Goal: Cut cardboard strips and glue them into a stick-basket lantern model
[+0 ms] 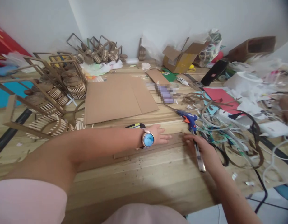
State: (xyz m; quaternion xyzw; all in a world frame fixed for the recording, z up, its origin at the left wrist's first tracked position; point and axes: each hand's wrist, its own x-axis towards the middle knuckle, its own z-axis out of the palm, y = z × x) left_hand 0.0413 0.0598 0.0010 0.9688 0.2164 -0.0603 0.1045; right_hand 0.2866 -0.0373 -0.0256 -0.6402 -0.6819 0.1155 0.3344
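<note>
My left hand point(159, 135), with a watch on its wrist, lies flat with spread fingers on a long brown cardboard strip point(134, 153). Near the strip's right end, my right hand point(200, 147) is closed around a slim silver and black tool point(199, 157) that looks like a cutter knife. A yellow and black cutter point(136, 125) is partly hidden behind my left wrist. Just beyond my right hand is a blue glue gun point(189, 119). A large cardboard sheet point(113, 99) lies flat beyond my left forearm.
Woven baskets with tall handles point(55, 84) crowd the left side. Cables and brown strips point(237, 140) are tangled at the right. Farther back are an open cardboard box point(181, 60), a purple phone-like object point(166, 94) and red paper point(220, 98).
</note>
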